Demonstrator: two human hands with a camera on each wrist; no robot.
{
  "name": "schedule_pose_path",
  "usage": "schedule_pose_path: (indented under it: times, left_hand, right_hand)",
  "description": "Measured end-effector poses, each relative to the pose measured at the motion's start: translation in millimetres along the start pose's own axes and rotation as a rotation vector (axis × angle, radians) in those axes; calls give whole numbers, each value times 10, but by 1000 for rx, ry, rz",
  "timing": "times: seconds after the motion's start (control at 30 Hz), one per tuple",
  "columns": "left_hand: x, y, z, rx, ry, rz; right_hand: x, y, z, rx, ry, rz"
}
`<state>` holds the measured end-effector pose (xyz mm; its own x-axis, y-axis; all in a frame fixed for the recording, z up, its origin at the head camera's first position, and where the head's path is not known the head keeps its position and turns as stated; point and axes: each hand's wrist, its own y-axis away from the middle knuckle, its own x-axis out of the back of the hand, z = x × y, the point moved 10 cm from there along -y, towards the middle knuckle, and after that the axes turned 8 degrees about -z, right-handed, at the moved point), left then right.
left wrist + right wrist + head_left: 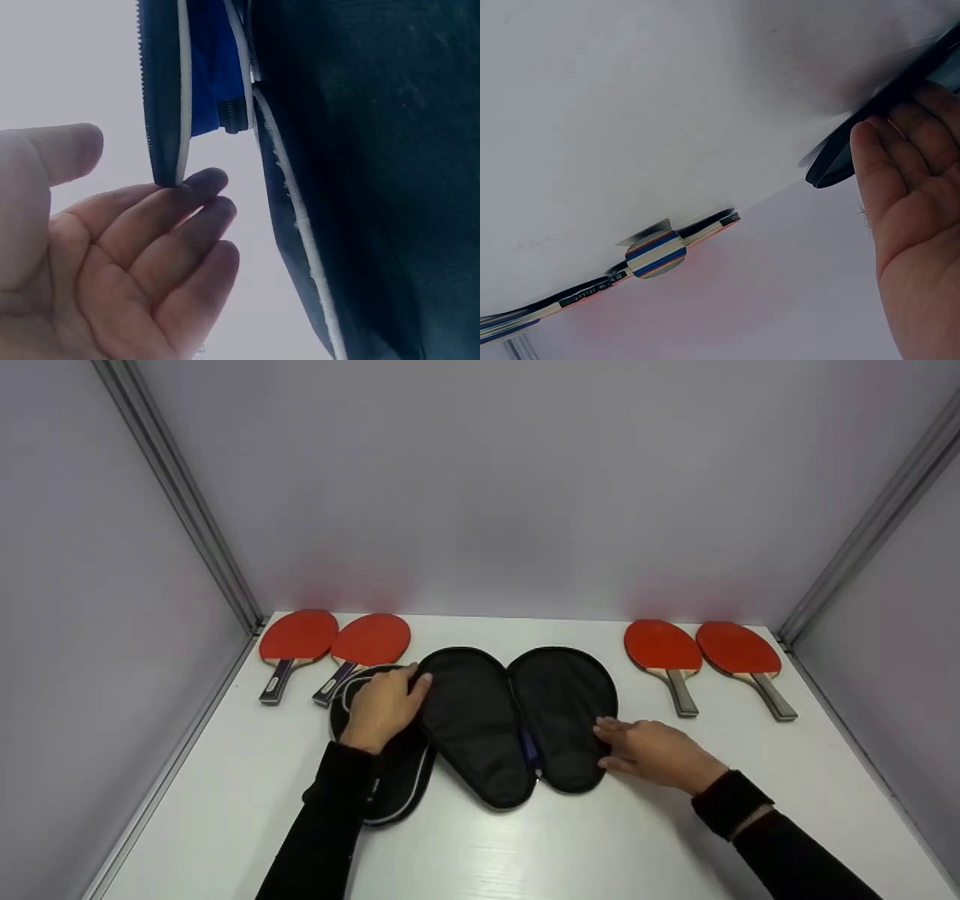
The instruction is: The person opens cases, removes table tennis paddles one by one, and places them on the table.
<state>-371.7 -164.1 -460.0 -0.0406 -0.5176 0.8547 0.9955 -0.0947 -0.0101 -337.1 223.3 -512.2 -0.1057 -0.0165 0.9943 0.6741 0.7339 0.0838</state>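
An unzipped black paddle case [469, 727] lies spread wide on the white table, its two halves side by side and a strip of blue showing at the seam. My left hand [384, 703] is at its left edge, over a second black case [405, 784] with pale piping. In the left wrist view, the fingers of the left hand [150, 262] touch a zippered edge [163, 97], and the thumb stands apart. My right hand [651, 750] touches the right half's outer edge. Its extended fingers [874, 165] lie against the case rim in the right wrist view.
Two red table tennis paddles [298, 636] [373, 639] with dark handles lie at the back left. Another two red paddles [663, 645] [738, 649] with grey handles lie at the back right. Pale walls [480, 495] enclose the table's back and sides.
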Motion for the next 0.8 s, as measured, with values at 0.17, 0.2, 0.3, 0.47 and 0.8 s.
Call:
schedule_pose_path:
  times: [0.17, 0.2, 0.3, 0.47, 0.8]
  left_hand:
    - [71, -8, 80, -38, 73, 9]
    - [86, -7, 103, -51, 90, 14]
    - [115, -2, 167, -91, 145, 27]
    - [137, 7, 233, -121, 219, 48]
    - [141, -9, 427, -209, 346, 107]
  right_hand:
    - [4, 8, -28, 8, -5, 4]
    - [7, 10, -37, 10, -7, 6]
    - [12, 11, -59, 13, 1, 7]
    - [-3, 9, -69, 5, 7, -5]
    - [-14, 2, -114, 16, 0, -8]
